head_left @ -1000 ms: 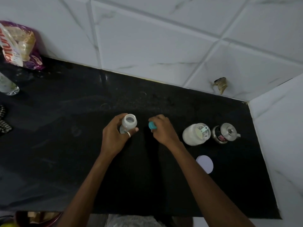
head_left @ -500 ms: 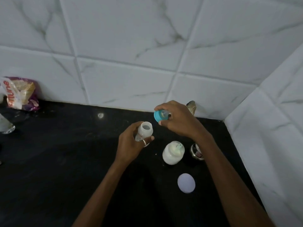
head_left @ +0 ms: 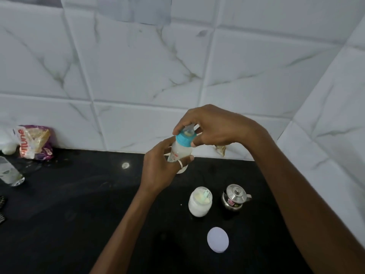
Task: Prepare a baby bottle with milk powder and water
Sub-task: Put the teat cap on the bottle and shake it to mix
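- Right, through the head camera: the small translucent plastic baby bottle (head_left: 180, 152) is held up off the black stone counter (head_left: 79, 204), out over its far part and in front of the white marble-veined wall tiles (head_left: 138, 66). It leans a little, and it looks whitish inside.
- The left hand (head_left: 160, 171) is wrapped round the bottle's body from the left side. Its fingers are curled behind the bottle and its thumb, which wears a pale ring (head_left: 180, 163), lies across the front.
- The right hand (head_left: 213, 127) comes over the top. Its fingertips are curled in and pinch the teal screw collar (head_left: 185, 140) on the bottle's neck, with the clear teat (head_left: 188, 131) poking up between them.
- Near and right of the hands, an open glass jar of white milk powder (head_left: 199, 204) stands on the counter with a pale green scoop (head_left: 205, 195) resting in it.
- Just right of the jar sits a small shiny steel pot with a knobbed lid (head_left: 235, 197).
- Nearer again, a flat white round lid (head_left: 217, 239) lies on the counter, apart from the jar.
- Far left against the wall slumps a purple and white plastic packet (head_left: 34, 142), and a clear drinking glass (head_left: 9, 173) stands at the left edge.
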The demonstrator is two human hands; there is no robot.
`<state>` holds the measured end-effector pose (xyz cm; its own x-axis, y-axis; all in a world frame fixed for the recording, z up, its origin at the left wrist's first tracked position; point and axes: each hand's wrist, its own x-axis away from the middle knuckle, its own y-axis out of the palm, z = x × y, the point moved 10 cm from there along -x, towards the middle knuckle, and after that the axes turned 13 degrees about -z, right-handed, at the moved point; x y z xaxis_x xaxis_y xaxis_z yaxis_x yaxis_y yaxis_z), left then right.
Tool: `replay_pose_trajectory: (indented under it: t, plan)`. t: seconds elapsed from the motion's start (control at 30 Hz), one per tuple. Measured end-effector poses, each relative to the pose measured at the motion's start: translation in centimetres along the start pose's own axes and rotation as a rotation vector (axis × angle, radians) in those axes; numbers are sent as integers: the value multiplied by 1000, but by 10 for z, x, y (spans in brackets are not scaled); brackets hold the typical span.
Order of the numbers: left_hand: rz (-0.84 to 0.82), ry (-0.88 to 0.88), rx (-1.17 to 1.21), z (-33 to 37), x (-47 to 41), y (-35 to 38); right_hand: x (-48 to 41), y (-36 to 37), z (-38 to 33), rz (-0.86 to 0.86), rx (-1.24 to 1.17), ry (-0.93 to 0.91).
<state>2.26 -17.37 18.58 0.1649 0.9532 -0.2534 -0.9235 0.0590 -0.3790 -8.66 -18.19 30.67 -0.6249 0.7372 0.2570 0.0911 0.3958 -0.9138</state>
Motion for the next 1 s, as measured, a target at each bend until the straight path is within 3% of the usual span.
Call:
replay_pose_trajectory:
  t: [0.33,0.63,1.0]
  plan:
    - [29,-15,13,4,20,-12,-17,22,-10,-39,3,-24]
    - [91,2,20,5,29,-18,-15,22,-11,99,23,63]
    - [49,26,69,8,25,-19,2,71,32,413,-782,-60]
